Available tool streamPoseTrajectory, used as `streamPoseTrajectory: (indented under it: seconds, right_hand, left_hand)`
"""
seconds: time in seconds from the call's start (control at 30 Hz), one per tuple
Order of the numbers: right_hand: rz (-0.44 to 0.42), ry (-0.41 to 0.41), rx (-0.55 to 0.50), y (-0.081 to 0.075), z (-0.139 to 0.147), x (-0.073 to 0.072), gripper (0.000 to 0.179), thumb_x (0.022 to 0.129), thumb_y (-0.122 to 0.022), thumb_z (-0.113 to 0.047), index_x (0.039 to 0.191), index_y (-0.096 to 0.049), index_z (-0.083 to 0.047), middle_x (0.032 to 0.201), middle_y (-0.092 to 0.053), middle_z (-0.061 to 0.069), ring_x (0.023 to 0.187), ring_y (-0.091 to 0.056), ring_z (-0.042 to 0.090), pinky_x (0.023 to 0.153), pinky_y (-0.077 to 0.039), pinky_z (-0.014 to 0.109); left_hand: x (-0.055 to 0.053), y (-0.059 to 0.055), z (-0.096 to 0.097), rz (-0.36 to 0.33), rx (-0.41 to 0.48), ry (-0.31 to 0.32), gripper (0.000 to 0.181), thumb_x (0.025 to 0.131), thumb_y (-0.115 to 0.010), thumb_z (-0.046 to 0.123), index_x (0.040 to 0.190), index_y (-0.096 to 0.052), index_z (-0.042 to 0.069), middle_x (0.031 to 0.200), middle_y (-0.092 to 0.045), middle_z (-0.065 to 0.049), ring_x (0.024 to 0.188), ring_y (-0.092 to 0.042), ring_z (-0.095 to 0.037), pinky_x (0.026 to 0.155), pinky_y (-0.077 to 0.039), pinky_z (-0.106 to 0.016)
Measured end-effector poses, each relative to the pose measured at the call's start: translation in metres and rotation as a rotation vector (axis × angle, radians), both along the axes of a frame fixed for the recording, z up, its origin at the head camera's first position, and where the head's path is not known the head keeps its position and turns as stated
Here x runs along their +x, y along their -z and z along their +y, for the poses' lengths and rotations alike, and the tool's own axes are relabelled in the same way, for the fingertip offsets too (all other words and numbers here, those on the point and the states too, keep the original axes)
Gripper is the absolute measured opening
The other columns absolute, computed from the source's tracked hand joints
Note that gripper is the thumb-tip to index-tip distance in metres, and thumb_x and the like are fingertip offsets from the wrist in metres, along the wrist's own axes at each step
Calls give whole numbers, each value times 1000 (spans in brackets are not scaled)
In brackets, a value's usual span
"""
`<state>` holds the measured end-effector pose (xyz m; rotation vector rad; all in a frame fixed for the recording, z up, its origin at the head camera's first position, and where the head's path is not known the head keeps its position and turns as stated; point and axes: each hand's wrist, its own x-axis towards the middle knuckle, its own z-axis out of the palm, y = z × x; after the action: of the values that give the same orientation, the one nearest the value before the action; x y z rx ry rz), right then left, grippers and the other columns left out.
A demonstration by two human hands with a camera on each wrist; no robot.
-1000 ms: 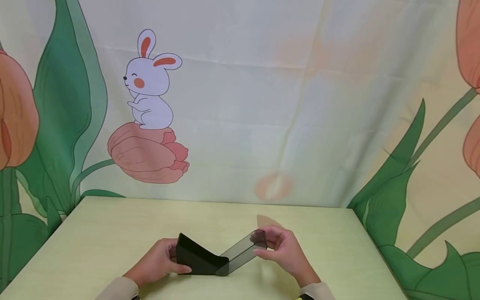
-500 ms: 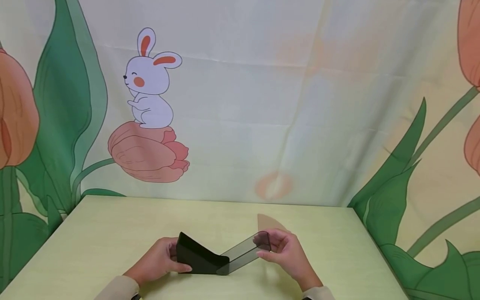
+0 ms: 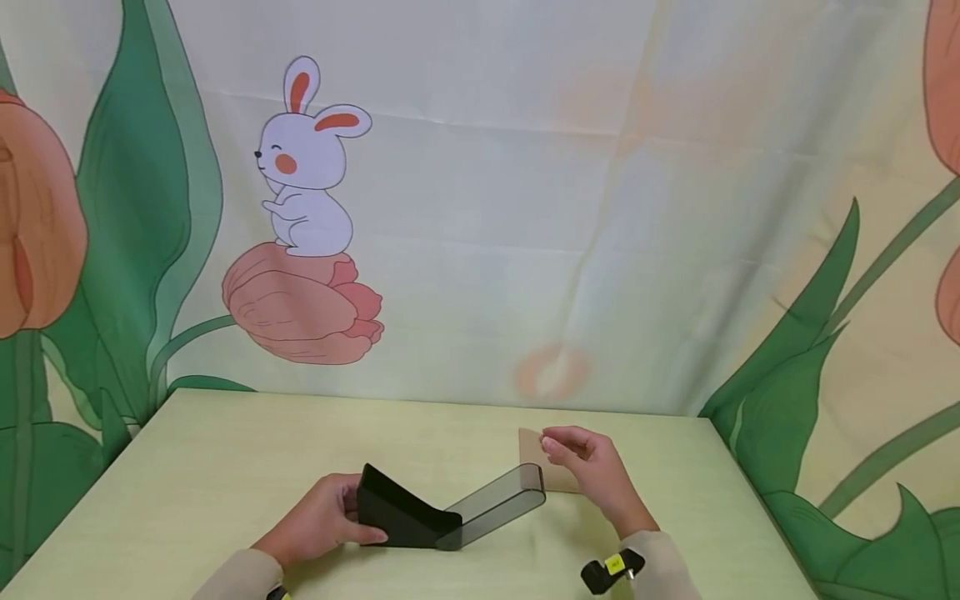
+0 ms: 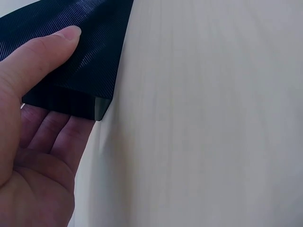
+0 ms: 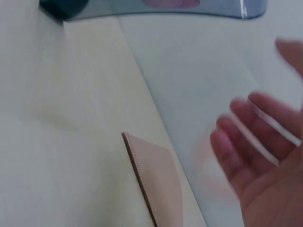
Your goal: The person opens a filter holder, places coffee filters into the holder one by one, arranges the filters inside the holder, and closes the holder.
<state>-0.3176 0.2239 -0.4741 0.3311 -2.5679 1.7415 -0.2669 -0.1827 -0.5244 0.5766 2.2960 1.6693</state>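
My left hand [image 3: 322,517] grips the black, ribbed part of a case [image 3: 401,512], thumb on its near face and fingers behind. In the left wrist view, the case's open end [image 4: 61,101] shows under the thumb. A smoky see-through cover [image 3: 502,500] joins the black part at its lower right corner and slants up to the right. My right hand [image 3: 596,471], holding nothing, is by a tan flat piece [image 3: 531,450] behind the cover. In the right wrist view, its fingers are spread and apart from the tan piece [image 5: 156,175], which has fine tick marks along one dark edge.
A pale wood-look table [image 3: 240,450] lies under the hands. At its back edge hangs a cloth backdrop [image 3: 465,250] printed with a rabbit and tulips. A black wrist camera [image 3: 607,571] with a yellow label sits at my right wrist.
My right hand has let go of the see-through cover and moved up and to the right, over to the tan piece. The left hand and the case stay nearly where they were.
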Motion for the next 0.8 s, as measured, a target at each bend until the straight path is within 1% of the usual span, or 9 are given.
streamPoseTrajectory:
  seconds: [0.07, 0.13, 0.23, 0.33, 0.47, 0.57, 0.67, 0.8]
  right_hand:
    - [5, 94, 84, 2, 3, -10, 34, 92, -78, -36, 118, -75, -13, 113, -76, 5, 101, -71, 20, 87, -58, 28]
    - [7, 176, 161, 3, 5, -20, 30, 90, -80, -30, 115, -76, -13, 109, -76, 4, 98, -70, 20, 84, -58, 30]
    - [-6, 252, 261, 9, 7, -31, 27, 88, -82, -20, 112, -76, -7, 104, -76, 7, 96, -69, 21, 84, -58, 35]
    - [-48, 263, 351, 15, 9, -39, 30, 87, -82, -17, 111, -74, -1, 104, -74, 11, 95, -67, 24, 86, -57, 40]
    - [-107, 255, 453, 23, 10, -47, 40, 83, -86, -21, 112, -71, 1, 108, -69, 14, 97, -62, 27, 87, -55, 44]
    - [-126, 266, 498, 27, 9, -52, 46, 78, -89, -25, 111, -70, 2, 110, -69, 15, 98, -61, 29, 89, -53, 46]
    - [-155, 276, 521, 28, 7, -54, 50, 75, -91, -26, 110, -70, 3, 110, -69, 16, 99, -62, 30, 91, -53, 48]
    - [-201, 273, 548, 28, 4, -57, 49, 74, -91, -26, 109, -69, 2, 110, -70, 15, 99, -63, 30, 93, -54, 49]
  left_hand:
    - [0, 0, 0, -3, 4, 0, 46, 75, -92, 14, 115, -71, 6, 108, -79, -9, 92, -73, -21, 79, -56, -24]
    - [0, 0, 0, -2, 9, 2, 46, 75, -92, 14, 115, -71, 6, 108, -79, -9, 92, -73, -21, 79, -56, -25]
    - [0, 1, 0, 3, 13, 5, 46, 75, -92, 14, 115, -71, 6, 107, -79, -10, 92, -74, -22, 79, -57, -25]
    - [0, 2, 0, 6, 12, 7, 46, 75, -92, 13, 115, -71, 6, 107, -79, -10, 92, -74, -22, 79, -57, -24]
    - [-1, 4, -1, 0, 14, 9, 45, 76, -91, 13, 116, -71, 6, 108, -79, -9, 93, -74, -21, 80, -57, -24]
    - [-1, 4, -1, -3, 16, 8, 46, 76, -91, 14, 116, -71, 7, 109, -79, -8, 94, -74, -20, 81, -57, -25]
    - [-1, 3, -1, -3, 17, 8, 46, 76, -91, 14, 116, -71, 7, 109, -79, -8, 94, -74, -20, 81, -57, -24]
    - [-1, 3, -2, -2, 20, 12, 45, 76, -91, 13, 115, -71, 6, 108, -79, -9, 94, -75, -20, 80, -57, -24]
